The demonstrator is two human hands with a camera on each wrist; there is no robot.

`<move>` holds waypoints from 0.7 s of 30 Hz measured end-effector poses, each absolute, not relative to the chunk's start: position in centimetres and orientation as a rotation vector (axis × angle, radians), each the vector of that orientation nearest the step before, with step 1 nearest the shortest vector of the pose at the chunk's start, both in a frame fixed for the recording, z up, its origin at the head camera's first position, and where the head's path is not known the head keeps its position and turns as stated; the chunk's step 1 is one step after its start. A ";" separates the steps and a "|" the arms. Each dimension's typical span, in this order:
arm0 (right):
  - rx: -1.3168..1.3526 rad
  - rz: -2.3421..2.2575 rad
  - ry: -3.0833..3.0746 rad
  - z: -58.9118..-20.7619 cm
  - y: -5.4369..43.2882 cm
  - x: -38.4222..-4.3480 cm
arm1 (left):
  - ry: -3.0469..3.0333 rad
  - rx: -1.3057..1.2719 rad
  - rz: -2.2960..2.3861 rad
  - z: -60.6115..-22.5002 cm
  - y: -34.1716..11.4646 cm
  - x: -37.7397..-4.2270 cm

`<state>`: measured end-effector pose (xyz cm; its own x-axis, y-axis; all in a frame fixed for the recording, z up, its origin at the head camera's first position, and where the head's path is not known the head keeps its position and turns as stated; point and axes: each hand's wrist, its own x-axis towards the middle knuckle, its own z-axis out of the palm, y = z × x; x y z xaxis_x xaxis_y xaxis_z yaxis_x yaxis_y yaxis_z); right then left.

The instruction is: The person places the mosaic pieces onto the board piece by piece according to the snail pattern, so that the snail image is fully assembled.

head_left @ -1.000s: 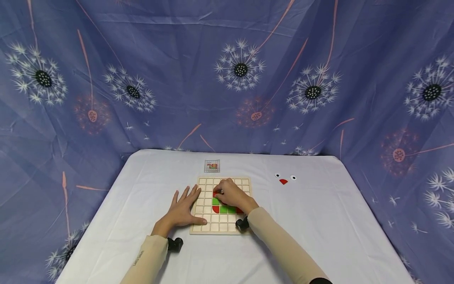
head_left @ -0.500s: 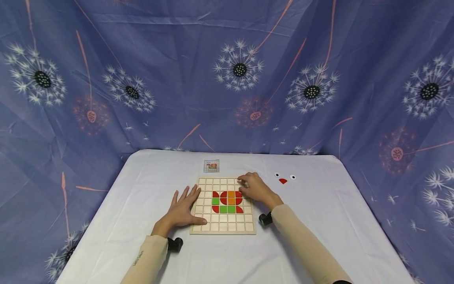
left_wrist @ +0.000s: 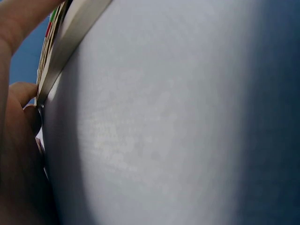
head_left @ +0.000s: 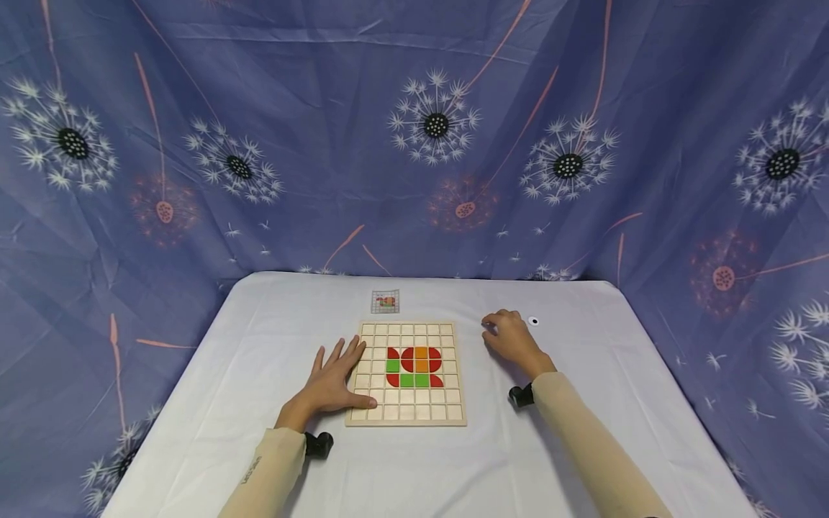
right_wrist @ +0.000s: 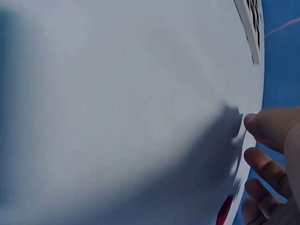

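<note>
A wooden grid board (head_left: 408, 413) lies on the white table, bearing red, orange and green pieces (head_left: 406, 380) in its middle cells. My left hand (head_left: 333, 385) rests spread along the board's left edge, thumb over the near left cells. To the right of the board, my right hand (head_left: 514, 342) is above the tabletop with fingers loosely bent and nothing seen between them. Just beyond it lies a round white eye piece (head_left: 534, 321) with a black centre. A red piece (right_wrist: 224, 211) shows below the fingers in the right wrist view; in the head view the hand hides it.
Behind the board lies a small picture card (head_left: 385, 301) showing a coloured figure on a grid. The white table (head_left: 259, 316) ends at a blue dandelion-print curtain (head_left: 324, 180). A black wrist camera (head_left: 319, 445) sits at the left wrist, another at the right.
My right hand has left the coloured pieces on the board and moved right, over the loose pieces, covering the red one and one eye. My left hand has stayed put.
</note>
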<state>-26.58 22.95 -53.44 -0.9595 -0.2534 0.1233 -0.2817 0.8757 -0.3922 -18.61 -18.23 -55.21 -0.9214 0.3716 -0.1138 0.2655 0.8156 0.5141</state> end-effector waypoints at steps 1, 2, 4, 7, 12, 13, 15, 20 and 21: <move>0.413 0.635 -2.968 -53.5 23.3 -26.6 | 2.791 0.495 0.747 -55.2 -18.2 -18.6; 0.401 0.637 -2.963 -53.6 23.6 -26.5 | 2.791 0.494 0.749 -55.2 -18.2 -18.6; 0.394 0.632 -2.945 -53.7 24.2 -26.5 | 2.789 0.492 0.749 -55.1 -18.2 -18.6; 0.380 0.623 -2.936 -53.7 24.8 -26.3 | 2.795 0.495 0.753 -55.1 -18.3 -18.6; 0.362 0.639 -2.948 -53.9 25.8 -25.9 | 2.794 0.485 0.752 -55.1 -18.3 -18.4; 0.358 0.654 -2.945 -53.9 26.0 -25.8 | 2.792 0.482 0.754 -55.1 -18.2 -18.3; 0.351 0.683 -2.928 -53.9 26.4 -25.8 | 2.795 0.482 0.755 -55.0 -18.2 -18.3; 0.352 0.734 -2.893 -53.9 27.1 -25.9 | 2.801 0.489 0.762 -54.9 -18.0 -18.3; 0.358 0.739 -2.894 -53.9 27.2 -25.9 | 2.803 0.490 0.755 -54.9 -18.1 -18.3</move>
<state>-25.87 27.15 -53.93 -0.9630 -0.1952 0.1859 -0.2604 0.8517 -0.4547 -18.33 -18.05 -54.89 -0.9256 0.3643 -0.1024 0.2636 0.8148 0.5163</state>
